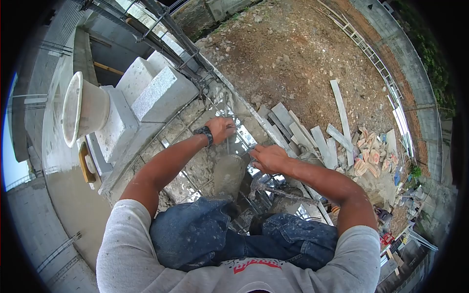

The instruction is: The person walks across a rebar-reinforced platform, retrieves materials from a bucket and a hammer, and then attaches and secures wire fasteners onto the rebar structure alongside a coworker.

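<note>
My left hand (221, 131), with a black watch (204, 135) on its wrist, is over the steel rebar grid (188, 179). Its fingers are curled together; what they grip is too small to make out. A little lower and to the right, my right hand (270, 159) has its fingers bent inward near the bars, close to the edge of the slab. Whatever is in its fingertips is hidden. Below and between the hands is a grey, mud-coated boot (228, 173). A dusty tool with a long handle (288, 193) lies by my right knee.
Pale blocks (163, 95) stand at left, with a white bucket (88, 110) and a wooden-handled float (87, 163) beside them. Upright rebar (168, 24) rises at the top. Past the slab edge, the ground lies lower, with boards (317, 144), rubble (373, 154) and a ladder (364, 44).
</note>
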